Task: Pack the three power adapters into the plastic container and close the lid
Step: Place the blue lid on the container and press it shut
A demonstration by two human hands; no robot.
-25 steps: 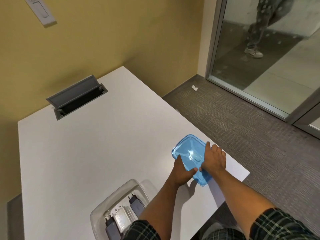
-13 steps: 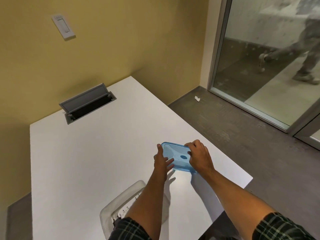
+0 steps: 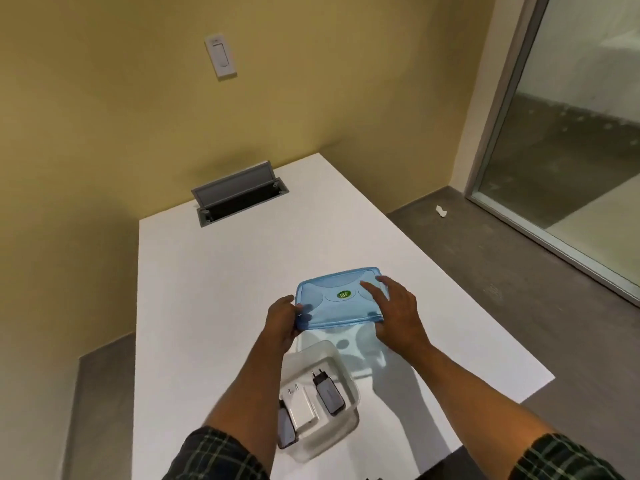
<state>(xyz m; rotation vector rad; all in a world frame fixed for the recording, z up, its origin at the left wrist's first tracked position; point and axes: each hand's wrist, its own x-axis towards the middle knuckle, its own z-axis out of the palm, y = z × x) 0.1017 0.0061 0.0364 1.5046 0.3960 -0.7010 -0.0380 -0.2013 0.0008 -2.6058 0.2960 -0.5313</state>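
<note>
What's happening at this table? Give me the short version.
A person is packing power adapters. Both hands hold the blue lid above the white table: the left hand grips its left edge, and the right hand holds its right end with fingers spread on top. The clear plastic container sits open just below and nearer the person, with three adapters inside: a white one between two dark ones. The lid is not on yet.
</note>
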